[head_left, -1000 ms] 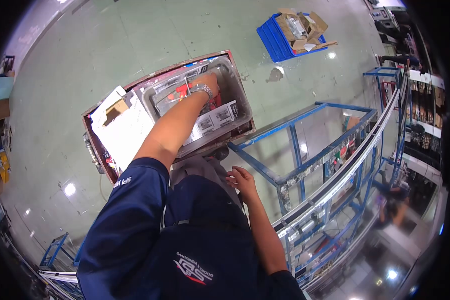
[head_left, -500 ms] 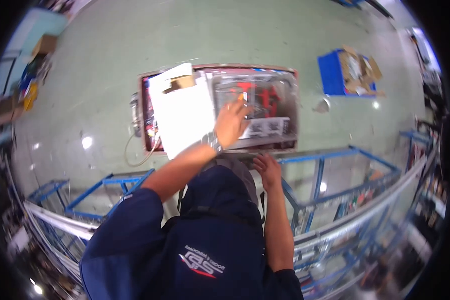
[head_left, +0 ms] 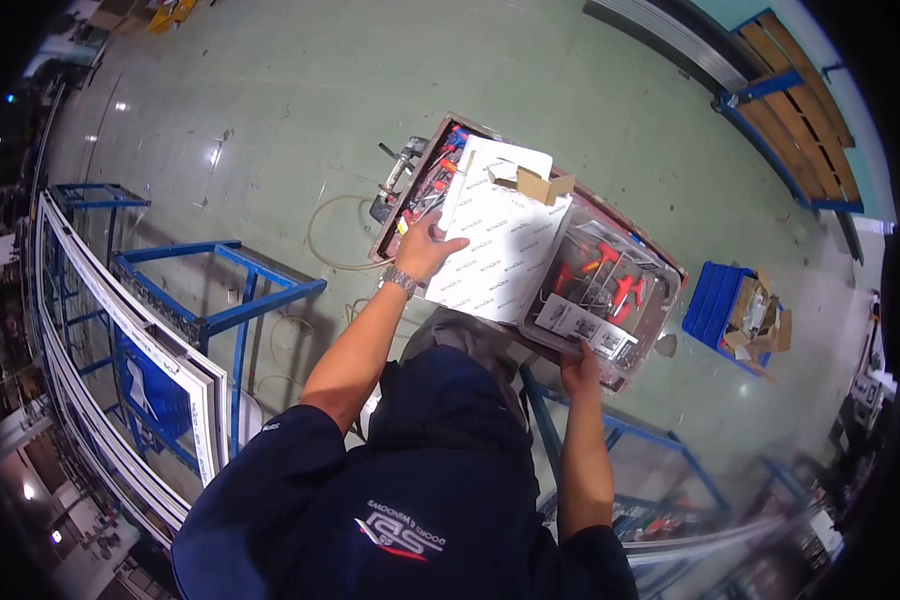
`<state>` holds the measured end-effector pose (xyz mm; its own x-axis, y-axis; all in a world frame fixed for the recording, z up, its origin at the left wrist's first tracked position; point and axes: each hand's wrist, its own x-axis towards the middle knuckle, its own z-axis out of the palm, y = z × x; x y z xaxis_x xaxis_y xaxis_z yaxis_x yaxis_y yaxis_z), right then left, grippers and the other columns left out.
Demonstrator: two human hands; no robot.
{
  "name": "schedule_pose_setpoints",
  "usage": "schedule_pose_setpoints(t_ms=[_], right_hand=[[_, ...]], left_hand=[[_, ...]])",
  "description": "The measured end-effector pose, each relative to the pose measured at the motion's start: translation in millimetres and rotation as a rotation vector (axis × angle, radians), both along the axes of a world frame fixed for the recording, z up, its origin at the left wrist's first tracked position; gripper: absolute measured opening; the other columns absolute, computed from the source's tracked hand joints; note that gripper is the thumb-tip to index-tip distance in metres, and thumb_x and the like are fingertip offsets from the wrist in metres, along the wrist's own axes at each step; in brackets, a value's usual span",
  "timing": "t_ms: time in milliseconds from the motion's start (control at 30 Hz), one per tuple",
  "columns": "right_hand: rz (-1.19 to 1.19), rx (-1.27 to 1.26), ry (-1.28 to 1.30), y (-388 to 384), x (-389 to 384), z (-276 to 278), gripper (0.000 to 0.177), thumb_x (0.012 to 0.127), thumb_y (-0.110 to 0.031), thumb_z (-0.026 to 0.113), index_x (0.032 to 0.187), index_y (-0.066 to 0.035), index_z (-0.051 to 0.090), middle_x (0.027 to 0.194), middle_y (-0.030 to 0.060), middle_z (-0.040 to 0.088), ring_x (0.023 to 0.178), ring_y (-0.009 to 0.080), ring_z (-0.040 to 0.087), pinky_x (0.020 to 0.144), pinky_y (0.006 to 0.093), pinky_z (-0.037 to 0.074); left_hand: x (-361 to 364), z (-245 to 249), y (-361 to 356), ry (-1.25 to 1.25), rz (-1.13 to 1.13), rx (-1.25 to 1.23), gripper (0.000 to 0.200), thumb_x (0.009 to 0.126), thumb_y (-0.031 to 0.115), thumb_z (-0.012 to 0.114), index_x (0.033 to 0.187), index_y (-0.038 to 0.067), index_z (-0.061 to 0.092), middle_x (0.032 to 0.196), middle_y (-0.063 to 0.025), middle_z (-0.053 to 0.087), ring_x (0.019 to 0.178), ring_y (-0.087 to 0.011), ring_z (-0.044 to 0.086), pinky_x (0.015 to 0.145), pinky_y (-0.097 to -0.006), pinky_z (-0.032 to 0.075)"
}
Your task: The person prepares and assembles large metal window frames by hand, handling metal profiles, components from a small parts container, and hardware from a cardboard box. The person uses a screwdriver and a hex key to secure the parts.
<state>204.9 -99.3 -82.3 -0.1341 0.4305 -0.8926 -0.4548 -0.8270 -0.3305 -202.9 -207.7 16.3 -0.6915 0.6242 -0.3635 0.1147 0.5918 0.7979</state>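
Note:
My left hand (head_left: pixel 422 250) is at the left edge of a white printed sheet or flat box (head_left: pixel 505 240). Its thumb is stretched over the white surface, and the other fingers are spread towards the tools beside it. Along the near rim of a clear plastic bin (head_left: pixel 542 338), my right hand (head_left: pixel 580 368) has its fingers closed on the edge; the underside of that grip is hidden. Inside the bin are several red-handled tools (head_left: pixel 620 292) and a white printed label or leaflet (head_left: pixel 580 325). An opened small cardboard box (head_left: pixel 545 187) rests on the white sheet.
A worn reddish crate (head_left: pixel 660 255) holds these things, with red and blue hand tools (head_left: pixel 440 178) at its left end. A blue bin of cardboard (head_left: pixel 715 305) stands right. Blue metal frames (head_left: pixel 260 305) flank me, and a hose (head_left: pixel 315 235) loops on the floor.
The view has turned, so the crate now appears slanted. My left hand has moved from above the bin to the white sheet's left edge. My right hand has come to the bin's near rim.

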Motion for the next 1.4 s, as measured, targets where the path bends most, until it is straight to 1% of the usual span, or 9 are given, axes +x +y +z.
schedule_pose_setpoints(t_ms=[200, 300, 433, 600, 733, 933, 1100, 1300, 1400], right_hand=[[0.037, -0.043, -0.034, 0.7, -5.4, 16.7, 0.030, 0.102, -0.018, 0.052, 0.129, -0.004, 0.052, 0.127, 0.0151, 0.062, 0.117, 0.0318, 0.061, 0.098, 0.0436, 0.055], [0.040, -0.048, -0.017, -0.8, -6.6, 16.7, 0.032, 0.103, -0.021, 0.052, 0.129, -0.004, 0.053, 0.128, 0.0152, 0.061, 0.116, 0.0319, 0.061, 0.099, 0.0437, 0.054], [0.098, -0.016, 0.036, -6.5, -1.7, 19.2, 0.037, 0.102, -0.029, 0.055, 0.130, -0.005, 0.053, 0.128, 0.0148, 0.061, 0.115, 0.0316, 0.061, 0.097, 0.0439, 0.055], [0.262, 0.036, -0.025, -18.5, 5.0, 41.6, 0.048, 0.100, -0.039, 0.057, 0.134, -0.005, 0.048, 0.128, 0.0165, 0.061, 0.112, 0.0313, 0.063, 0.088, 0.0446, 0.056], [0.384, 0.163, -0.097, -47.4, 29.7, 71.8, 0.052, 0.101, -0.040, 0.055, 0.140, -0.008, 0.041, 0.129, 0.0201, 0.060, 0.111, 0.0335, 0.065, 0.084, 0.0447, 0.057], [0.300, 0.111, -0.219, -111.3, 84.6, 105.7, 0.052, 0.102, -0.035, 0.055, 0.142, -0.004, 0.042, 0.129, 0.0230, 0.059, 0.110, 0.0332, 0.066, 0.080, 0.0440, 0.060], [0.412, 0.112, -0.249, -141.8, 66.4, 110.7, 0.056, 0.101, -0.033, 0.056, 0.142, 0.001, 0.040, 0.120, 0.0232, 0.063, 0.099, 0.0305, 0.070, 0.068, 0.0390, 0.065], [0.716, 0.268, -0.263, -95.1, -79.8, 133.2, 0.057, 0.097, -0.031, 0.064, 0.140, 0.001, 0.046, 0.121, 0.0180, 0.063, 0.097, 0.0255, 0.069, 0.071, 0.0342, 0.060], [0.989, 0.552, -0.367, -67.6, -157.8, 134.3, 0.052, 0.095, -0.031, 0.065, 0.135, -0.001, 0.053, 0.111, 0.0147, 0.068, 0.095, 0.0224, 0.069, 0.071, 0.0327, 0.058]], left_hand=[[8.4, -17.2, 10.5, 0.104, -0.142, -0.061, 0.108, 0.062, 0.050, 0.088, 0.142, -0.008, 0.044, 0.121, -0.0258, 0.063, 0.117, -0.0354, 0.060, 0.103, -0.0405, 0.047], [15.5, -13.3, 15.5, 0.113, -0.141, -0.122, 0.100, 0.065, 0.043, 0.089, 0.139, -0.008, 0.047, 0.125, -0.0233, 0.063, 0.116, -0.0307, 0.061, 0.100, -0.0378, 0.048], [15.9, -9.4, 17.7, -0.247, -0.009, 0.089, 0.068, 0.074, 0.021, 0.087, 0.129, -0.004, 0.055, 0.118, -0.0144, 0.068, 0.104, -0.0182, 0.065, 0.091, -0.0302, 0.052], [-8.1, -39.3, 19.5, -0.342, -0.073, 0.150, 0.057, 0.080, 0.019, 0.081, 0.127, -0.001, 0.055, 0.116, -0.0124, 0.067, 0.104, -0.0190, 0.066, 0.089, -0.0342, 0.054], [-12.3, 1.4, 32.4, -0.667, -0.073, 0.158, 0.068, 0.075, 0.028, 0.086, 0.130, 0.001, 0.056, 0.121, -0.0157, 0.066, 0.107, -0.0214, 0.065, 0.091, -0.0354, 0.052], [-13.4, 49.8, 33.7, -0.194, -0.227, 0.098, 0.056, 0.075, 0.022, 0.085, 0.120, -0.002, 0.062, 0.108, -0.0125, 0.071, 0.095, -0.0189, 0.068, 0.086, -0.0331, 0.054], [-89.4, 96.9, -38.4, -0.399, 0.047, 0.365, 0.047, 0.080, 0.012, 0.080, 0.120, -0.003, 0.061, 0.109, -0.0134, 0.070, 0.092, -0.0195, 0.069, 0.083, -0.0340, 0.056], [-246.1, 133.9, -198.1, -0.533, 0.335, 0.616, 0.062, 0.087, 0.017, 0.072, 0.138, -0.007, 0.045, 0.125, -0.0193, 0.063, 0.106, -0.0285, 0.068, 0.092, -0.0388, 0.057], [-282.6, 147.0, -262.8, -0.459, 0.382, 0.613, 0.064, 0.090, 0.022, 0.068, 0.141, -0.007, 0.042, 0.130, -0.0197, 0.061, 0.112, -0.0285, 0.065, 0.095, -0.0394, 0.055]])
